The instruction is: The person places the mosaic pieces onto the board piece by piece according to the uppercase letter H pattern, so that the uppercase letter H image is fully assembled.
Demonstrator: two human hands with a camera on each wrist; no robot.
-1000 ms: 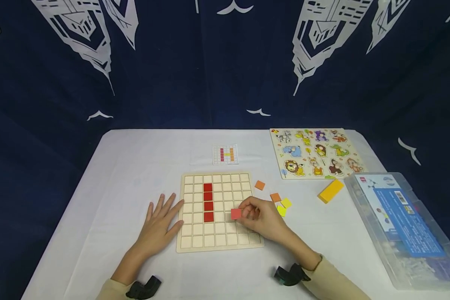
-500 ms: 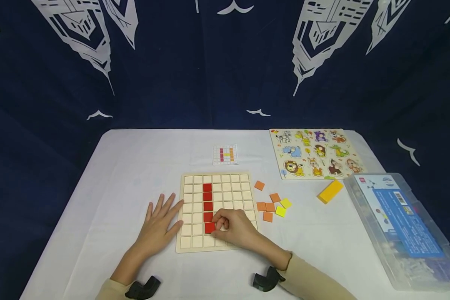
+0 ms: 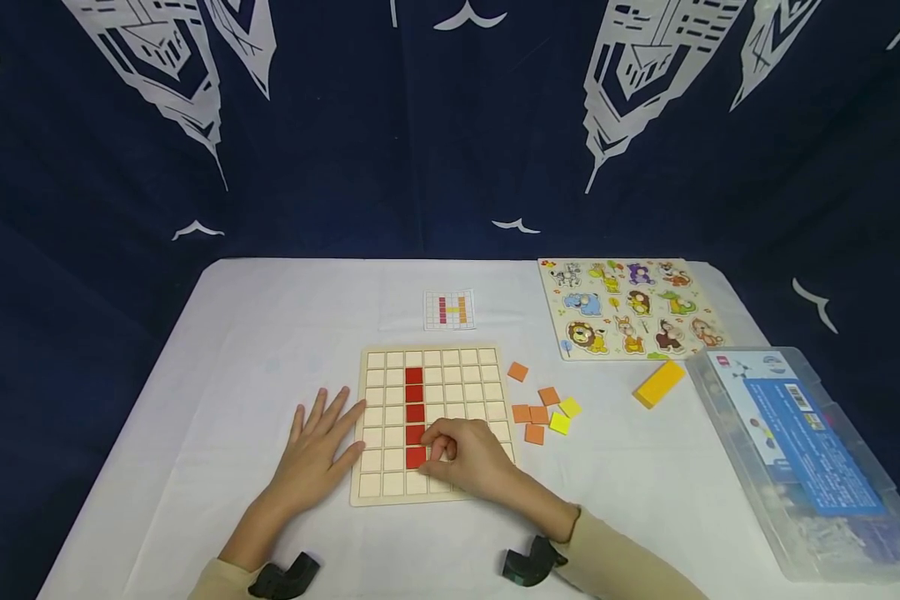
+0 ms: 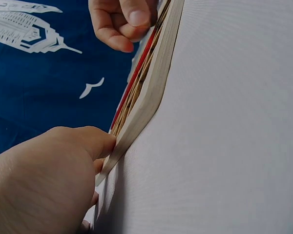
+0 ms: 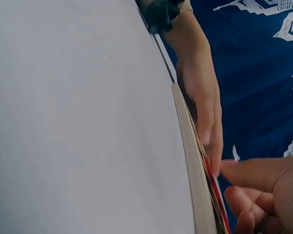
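A light wooden grid board (image 3: 382, 483) lies on the white table, with a column of several red square tiles (image 3: 415, 413) set in its third column. At the lowest red tile (image 3: 416, 458) is my right hand (image 3: 468, 454); thumb and index finger pinch its right side, and the other fingers are curled. My left hand (image 3: 311, 454) lies flat with fingers spread, its index finger and thumb touching the board's left edge. In the left wrist view, the left thumb (image 4: 100, 141) meets the board's rim. The right wrist view shows the right thumb (image 5: 249, 173) near the red tiles.
Right of the board lie several loose orange tiles (image 3: 539, 415) and two yellow tiles (image 3: 559, 423). A small pattern card (image 3: 449, 310) is behind the board. Further right are an animal puzzle (image 3: 630, 308), a yellow block (image 3: 658, 384) and a clear plastic case (image 3: 802, 467).
My right hand has moved left across the board with a red tile and brought it to the bottom of the red column, where it stays. My left hand has kept still.
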